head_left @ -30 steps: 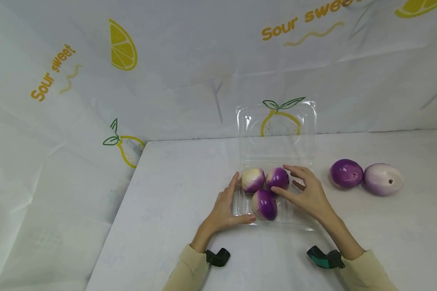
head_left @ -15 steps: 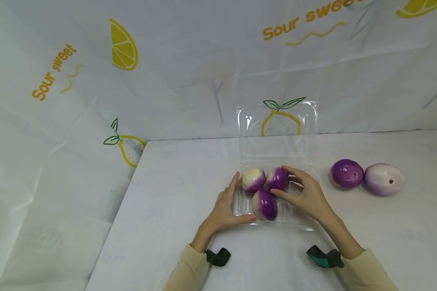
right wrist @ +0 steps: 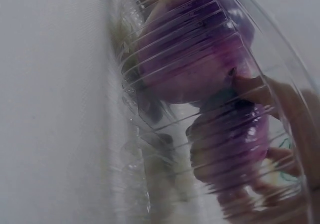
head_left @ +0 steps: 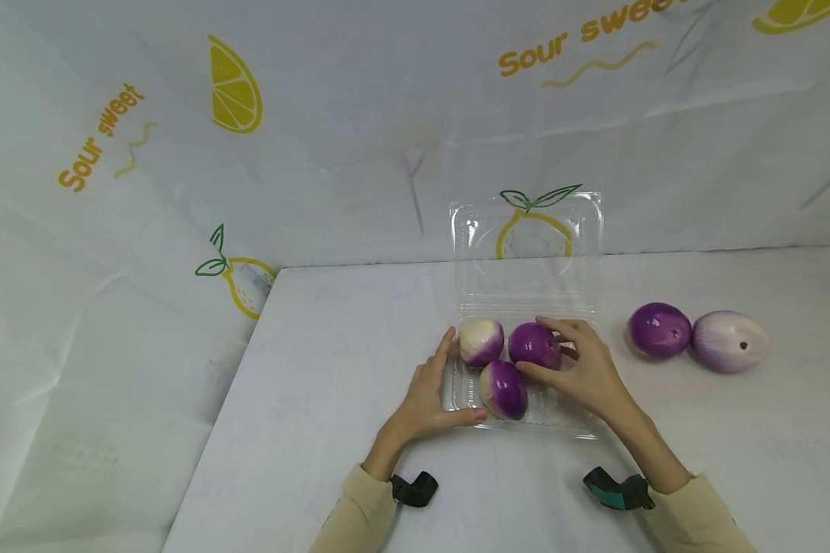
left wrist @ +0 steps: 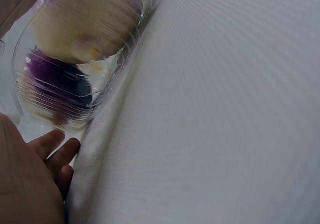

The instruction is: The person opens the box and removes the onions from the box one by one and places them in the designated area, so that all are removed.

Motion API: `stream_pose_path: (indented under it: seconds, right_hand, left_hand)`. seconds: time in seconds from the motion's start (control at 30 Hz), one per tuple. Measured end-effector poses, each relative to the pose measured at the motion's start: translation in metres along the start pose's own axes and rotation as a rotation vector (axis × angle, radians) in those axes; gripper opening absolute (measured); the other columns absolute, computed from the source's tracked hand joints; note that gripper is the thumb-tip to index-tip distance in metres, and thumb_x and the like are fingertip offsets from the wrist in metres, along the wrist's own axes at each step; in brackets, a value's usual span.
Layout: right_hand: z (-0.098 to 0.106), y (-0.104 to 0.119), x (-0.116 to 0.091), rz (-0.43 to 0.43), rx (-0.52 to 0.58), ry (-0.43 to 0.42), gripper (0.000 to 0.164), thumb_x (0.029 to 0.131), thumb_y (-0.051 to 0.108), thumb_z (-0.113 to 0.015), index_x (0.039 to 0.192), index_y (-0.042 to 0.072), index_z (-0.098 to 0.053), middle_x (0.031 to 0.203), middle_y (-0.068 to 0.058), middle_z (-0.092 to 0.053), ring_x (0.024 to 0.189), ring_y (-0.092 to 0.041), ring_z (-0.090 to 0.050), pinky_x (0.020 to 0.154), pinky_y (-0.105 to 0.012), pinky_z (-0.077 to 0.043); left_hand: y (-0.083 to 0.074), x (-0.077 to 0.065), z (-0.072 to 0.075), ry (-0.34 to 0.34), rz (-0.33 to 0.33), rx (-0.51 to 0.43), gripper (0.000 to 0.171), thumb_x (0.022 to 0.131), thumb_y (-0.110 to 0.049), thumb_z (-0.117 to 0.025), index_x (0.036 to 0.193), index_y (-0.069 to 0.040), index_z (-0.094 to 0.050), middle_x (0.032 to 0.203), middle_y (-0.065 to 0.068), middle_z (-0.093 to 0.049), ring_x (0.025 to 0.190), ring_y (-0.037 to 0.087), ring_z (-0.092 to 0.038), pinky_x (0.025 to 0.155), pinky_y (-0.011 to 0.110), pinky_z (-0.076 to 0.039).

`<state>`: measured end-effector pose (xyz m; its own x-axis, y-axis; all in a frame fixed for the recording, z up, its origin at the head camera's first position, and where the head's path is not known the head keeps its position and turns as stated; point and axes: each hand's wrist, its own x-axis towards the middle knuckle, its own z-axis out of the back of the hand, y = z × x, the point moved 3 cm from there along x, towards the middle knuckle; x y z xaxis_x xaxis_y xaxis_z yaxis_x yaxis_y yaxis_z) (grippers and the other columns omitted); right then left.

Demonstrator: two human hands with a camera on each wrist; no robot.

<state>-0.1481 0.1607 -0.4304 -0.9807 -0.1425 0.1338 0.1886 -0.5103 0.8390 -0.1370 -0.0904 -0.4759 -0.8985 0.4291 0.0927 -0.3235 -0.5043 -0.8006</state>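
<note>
A clear plastic clamshell box (head_left: 567, 418) stands on the table with its lid (head_left: 526, 276) raised at the back. Three glossy purple-and-white round vegetables lie inside: a mostly cream one (head_left: 481, 342) at the back left, a purple one (head_left: 504, 390) in front, and another purple one (head_left: 534, 345) at the back right. My right hand (head_left: 590, 372) holds that back-right vegetable between thumb and fingers. My left hand (head_left: 425, 399) lies along the box's left side, fingers extended and thumb at the front edge. Through the ribbed wall, the right wrist view shows the held vegetable (right wrist: 230, 144).
Right of the box, a purple vegetable (head_left: 659, 330) and a paler one (head_left: 729, 341) lie side by side on the white table (head_left: 332, 369). A white cloth backdrop (head_left: 360, 115) with lemon prints hangs behind and to the left.
The back-right vegetable has turned under my right hand, its dimpled end now facing right, and shifted slightly right. My right thumb and fingers have closed around it. The left hand stays put.
</note>
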Motion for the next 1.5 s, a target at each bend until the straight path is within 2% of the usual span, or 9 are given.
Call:
stream_pose_path:
  seconds: [0.2,0.37,0.53,0.73,1.03,1.27,1.5]
  right_hand:
    - [0.0,-0.001,0.0,-0.037,0.017,0.029,0.078,0.081,0.02,-0.088,0.146,-0.005,-0.051,0.132,-0.028,-0.05,0.124,-0.041,-0.051,0.109,-0.056,-0.047]
    - [-0.001,-0.002,-0.001,-0.03,0.011,0.028,0.079,0.081,0.021,-0.088,0.146,-0.005,-0.051,0.135,-0.028,-0.053,0.126,-0.043,-0.052,0.109,-0.056,-0.046]
    - [0.001,0.0,-0.003,0.011,-0.001,-0.012,0.078,0.079,0.017,-0.089,0.144,-0.006,-0.052,0.131,-0.03,-0.052,0.123,-0.045,-0.052,0.108,-0.064,-0.045]
    - [0.002,0.004,-0.005,0.056,-0.049,-0.075,0.076,0.076,0.017,-0.091,0.141,-0.002,-0.056,0.13,-0.029,-0.053,0.121,-0.048,-0.054,0.099,-0.069,-0.048]
    - [0.005,0.01,-0.007,0.128,-0.075,-0.153,0.075,0.072,0.014,-0.093,0.138,0.001,-0.06,0.132,-0.025,-0.055,0.122,-0.045,-0.055,0.097,-0.07,-0.047]
    - [0.009,0.015,-0.009,0.137,-0.077,-0.191,0.075,0.071,0.012,-0.093,0.138,0.003,-0.061,0.131,-0.024,-0.055,0.119,-0.043,-0.057,0.096,-0.067,-0.048]
    - [0.014,0.016,-0.01,0.12,-0.084,-0.2,0.078,0.071,0.009,-0.091,0.141,0.001,-0.058,0.13,-0.028,-0.052,0.119,-0.042,-0.053,0.096,-0.066,-0.046]
  left_hand:
    - [0.001,0.0,0.0,-0.004,-0.01,0.005,0.125,0.071,-0.04,-0.083,0.166,-0.022,-0.004,0.167,0.011,-0.035,0.151,0.038,-0.037,0.119,0.069,-0.026]
    - [0.001,0.0,-0.001,-0.005,-0.006,0.009,0.125,0.072,-0.04,-0.083,0.166,-0.023,-0.003,0.167,0.011,-0.034,0.152,0.038,-0.036,0.119,0.069,-0.025]
    - [0.001,0.0,-0.001,-0.001,0.0,0.007,0.125,0.072,-0.04,-0.083,0.166,-0.023,-0.002,0.168,0.009,-0.033,0.153,0.036,-0.035,0.121,0.067,-0.024]
    - [0.001,0.0,-0.001,0.002,0.005,0.005,0.125,0.072,-0.04,-0.083,0.166,-0.023,-0.002,0.168,0.01,-0.033,0.152,0.037,-0.035,0.12,0.067,-0.024]
    - [0.0,0.0,-0.001,-0.001,0.0,0.01,0.124,0.072,-0.041,-0.082,0.166,-0.023,-0.003,0.167,0.012,-0.035,0.151,0.039,-0.037,0.119,0.069,-0.025]
    - [0.0,0.0,0.0,-0.008,-0.026,0.007,0.125,0.072,-0.04,-0.083,0.166,-0.021,-0.003,0.166,0.012,-0.037,0.149,0.04,-0.039,0.118,0.069,-0.027]
    - [-0.001,-0.001,0.0,-0.011,-0.05,0.008,0.125,0.072,-0.038,-0.083,0.166,-0.02,-0.003,0.165,0.014,-0.038,0.149,0.04,-0.039,0.117,0.071,-0.027]
